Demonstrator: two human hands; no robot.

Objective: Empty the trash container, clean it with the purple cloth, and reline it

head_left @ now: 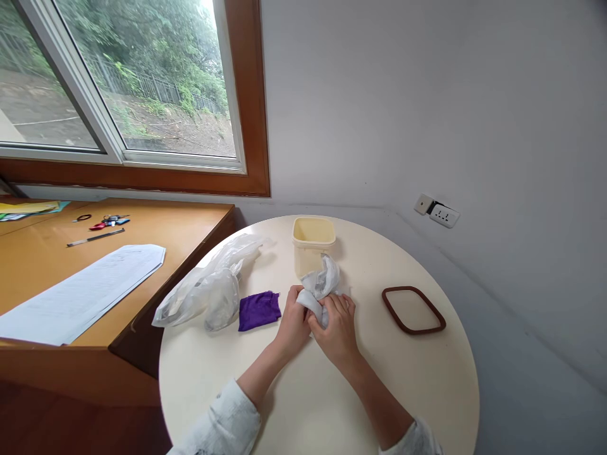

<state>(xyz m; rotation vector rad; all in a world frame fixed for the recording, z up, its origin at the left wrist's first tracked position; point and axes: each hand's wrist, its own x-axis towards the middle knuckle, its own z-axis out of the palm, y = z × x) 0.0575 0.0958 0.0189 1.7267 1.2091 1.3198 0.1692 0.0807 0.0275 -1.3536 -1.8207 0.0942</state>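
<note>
Both of my hands are closed around a bunched white plastic bag over the middle of the round table. My left hand grips it from the left, and my right hand from the right, the fingers close together. Part of the bag sticks up beyond my fingers; the rest is hidden between them. Just past the bag stands a cream plastic bin with its top open. A folded purple cloth lies left of my left hand. Farther left, crumpled clear plastic bags spread toward the table's edge.
On the right of the round table lies a brown rounded-square ring. A wooden desk adjoins on the left, with paper sheets, a pen and keys. A wall socket is at the right.
</note>
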